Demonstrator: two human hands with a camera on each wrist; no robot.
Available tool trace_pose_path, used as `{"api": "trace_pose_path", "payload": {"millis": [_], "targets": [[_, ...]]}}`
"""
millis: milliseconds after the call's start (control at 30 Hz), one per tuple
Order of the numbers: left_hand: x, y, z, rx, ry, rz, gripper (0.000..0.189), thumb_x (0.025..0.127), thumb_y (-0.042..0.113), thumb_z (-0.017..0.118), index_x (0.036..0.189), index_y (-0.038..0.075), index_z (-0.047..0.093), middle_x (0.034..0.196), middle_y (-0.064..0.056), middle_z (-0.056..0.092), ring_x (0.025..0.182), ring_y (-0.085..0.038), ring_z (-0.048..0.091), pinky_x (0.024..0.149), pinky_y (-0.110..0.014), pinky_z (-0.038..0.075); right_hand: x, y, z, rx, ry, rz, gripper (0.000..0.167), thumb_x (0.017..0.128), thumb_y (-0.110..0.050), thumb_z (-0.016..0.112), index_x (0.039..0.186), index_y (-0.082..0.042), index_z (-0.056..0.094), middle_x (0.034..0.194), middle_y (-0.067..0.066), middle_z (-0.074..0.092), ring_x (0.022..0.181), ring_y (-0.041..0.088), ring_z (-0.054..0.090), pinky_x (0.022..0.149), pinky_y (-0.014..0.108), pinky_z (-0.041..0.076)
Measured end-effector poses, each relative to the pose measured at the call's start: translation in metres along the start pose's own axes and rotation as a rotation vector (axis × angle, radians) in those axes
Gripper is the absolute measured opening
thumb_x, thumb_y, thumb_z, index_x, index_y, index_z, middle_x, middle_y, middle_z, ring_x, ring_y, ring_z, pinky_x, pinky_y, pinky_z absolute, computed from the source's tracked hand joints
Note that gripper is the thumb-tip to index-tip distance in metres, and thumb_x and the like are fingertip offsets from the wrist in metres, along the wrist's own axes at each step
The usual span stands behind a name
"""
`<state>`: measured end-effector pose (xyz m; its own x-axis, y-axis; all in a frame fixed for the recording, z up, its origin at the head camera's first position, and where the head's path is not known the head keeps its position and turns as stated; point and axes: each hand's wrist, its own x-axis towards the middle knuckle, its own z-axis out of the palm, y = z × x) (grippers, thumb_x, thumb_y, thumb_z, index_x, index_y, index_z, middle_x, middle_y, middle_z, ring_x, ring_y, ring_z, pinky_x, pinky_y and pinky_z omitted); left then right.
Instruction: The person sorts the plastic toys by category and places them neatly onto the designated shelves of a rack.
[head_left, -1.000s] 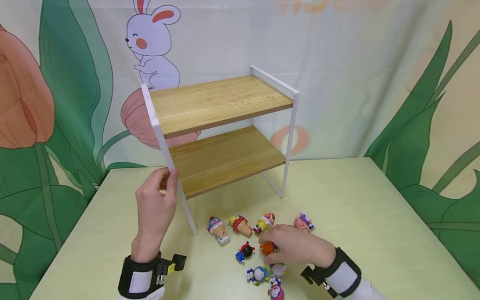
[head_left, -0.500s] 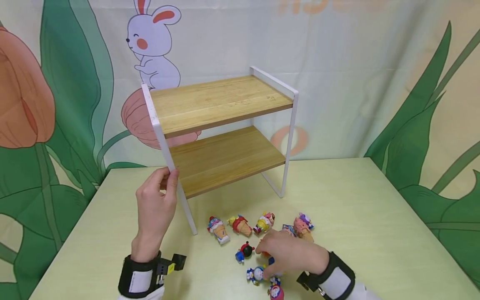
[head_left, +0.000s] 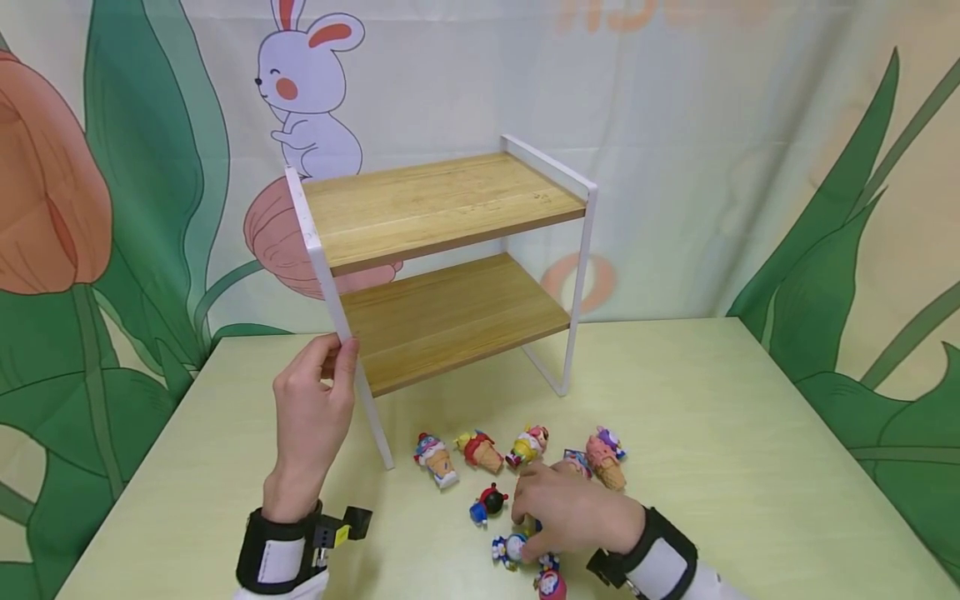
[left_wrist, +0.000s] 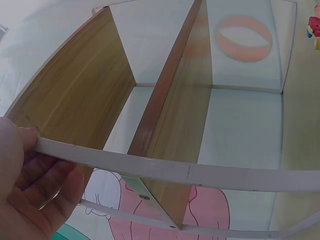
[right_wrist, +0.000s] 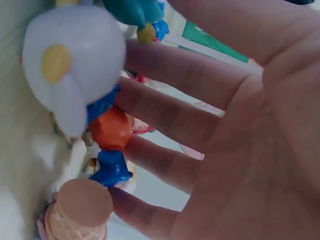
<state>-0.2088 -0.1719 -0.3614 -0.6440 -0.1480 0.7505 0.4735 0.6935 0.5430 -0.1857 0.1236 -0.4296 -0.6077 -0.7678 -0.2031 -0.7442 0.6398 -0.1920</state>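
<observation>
In the head view my left hand [head_left: 311,408] pinches the white front-left leg [head_left: 381,437] of a two-tier wooden shelf [head_left: 457,321], thumb in front. The left wrist view shows the thumb and fingers on either side of this white metal frame [left_wrist: 150,165]. My right hand [head_left: 577,504] lies low over small toy figures, palm down, fingers spread and slightly bent. In the right wrist view its fingers reach behind a white round-bodied figure [right_wrist: 75,50], an orange-headed figure [right_wrist: 110,127] and an ice-cream cone figure [right_wrist: 85,200]. The head view hides some figures under this hand.
Several figures lie around the right hand: a blue-topped cone figure [head_left: 437,460], a red-and-yellow cone figure [head_left: 480,452], a yellow-clothed figure [head_left: 528,446], a red-and-black one [head_left: 490,502] and a pink-headed one [head_left: 551,583]. A printed curtain [head_left: 675,167] hangs behind the table [head_left: 735,433].
My right hand has shifted left and slightly toward me, uncovering the pink cone figure and a blue one beside it. The orange figure is now covered. My left hand keeps its hold.
</observation>
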Motion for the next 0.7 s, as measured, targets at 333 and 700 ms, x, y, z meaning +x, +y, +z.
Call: {"api": "trace_pose_path", "payload": {"millis": [333, 700], "targets": [[0.0000, -0.0002, 0.0007, -0.004, 0.007, 0.002, 0.013, 0.093, 0.004, 0.066, 0.103, -0.005, 0.066, 0.084, -0.014, 0.066, 0.068, -0.022, 0.060, 0.065, -0.009, 0.040, 0.0009, -0.0002, 0.0027, -0.010, 0.019, -0.002, 0.013, 0.084, -0.043, 0.075, 0.090, -0.031, 0.072, 0.106, -0.014, 0.063, 0.117, 0.019, 0.050, 0.097, 0.050, 0.039], [-0.0002, 0.0018, 0.0001, 0.010, 0.004, 0.002, 0.015, 0.095, 0.007, 0.064, 0.104, -0.005, 0.066, 0.085, -0.014, 0.067, 0.069, -0.023, 0.061, 0.063, -0.014, 0.043, 0.0062, -0.0068, 0.0071, 0.000, 0.013, 0.018, 0.015, 0.087, -0.042, 0.072, 0.096, -0.029, 0.070, 0.114, -0.010, 0.062, 0.121, 0.020, 0.047, 0.105, 0.062, 0.027]]}}
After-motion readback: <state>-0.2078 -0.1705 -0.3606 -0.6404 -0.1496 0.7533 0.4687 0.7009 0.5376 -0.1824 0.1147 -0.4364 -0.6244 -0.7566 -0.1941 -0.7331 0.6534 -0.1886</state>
